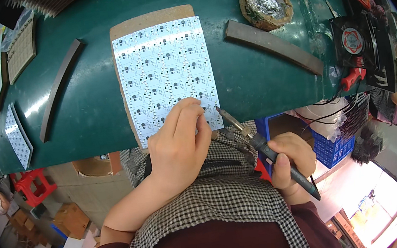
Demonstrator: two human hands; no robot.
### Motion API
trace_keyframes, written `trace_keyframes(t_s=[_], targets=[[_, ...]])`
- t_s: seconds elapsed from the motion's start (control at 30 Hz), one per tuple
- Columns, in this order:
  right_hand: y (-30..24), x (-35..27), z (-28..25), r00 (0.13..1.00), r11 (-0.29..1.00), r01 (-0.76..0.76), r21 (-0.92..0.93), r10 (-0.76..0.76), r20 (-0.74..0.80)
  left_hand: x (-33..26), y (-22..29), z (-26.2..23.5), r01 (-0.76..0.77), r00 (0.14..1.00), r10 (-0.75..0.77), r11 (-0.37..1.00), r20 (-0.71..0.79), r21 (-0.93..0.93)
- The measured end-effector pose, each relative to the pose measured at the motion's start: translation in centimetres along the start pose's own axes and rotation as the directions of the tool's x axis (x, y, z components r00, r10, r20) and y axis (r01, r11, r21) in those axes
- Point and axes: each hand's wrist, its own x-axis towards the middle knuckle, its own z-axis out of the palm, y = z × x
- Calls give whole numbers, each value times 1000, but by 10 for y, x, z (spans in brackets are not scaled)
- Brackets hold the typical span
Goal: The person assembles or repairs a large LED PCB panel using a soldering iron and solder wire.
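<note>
A white panel of small circuit boards [159,62], dotted with dark round parts in rows, lies on a brown backing board [152,17] at the table's near edge. Over its lower part, my left hand [176,141] is closed, fingertips pinched together near the panel's surface. What they grip, if anything, is too small to make out. My right hand [293,159] is wrapped round the dark handle of a soldering iron [262,143]. The iron slants up and left, its tip by the panel's lower right edge, a short way right of my left fingertips.
Dark bars [275,46] [60,91] flank the panel on the green table [83,14]. A crusted round dish of silvery metal [268,6] stands at the far right, near a black fan [354,40]. Another circuit panel [17,136] lies at left. Blue crates [333,148] stand below the table.
</note>
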Motion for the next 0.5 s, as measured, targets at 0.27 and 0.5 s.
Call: trace_keyframes(t_s=[0.27, 0.5], targets=[[1, 9, 7, 999, 1000, 17, -4, -17, 34, 0, -2, 5, -30, 999, 32, 999, -33, 35], [0, 8, 5, 1000, 1000, 5, -15, -4, 26, 0, 0, 4, -13, 1000, 14, 999, -20, 31]])
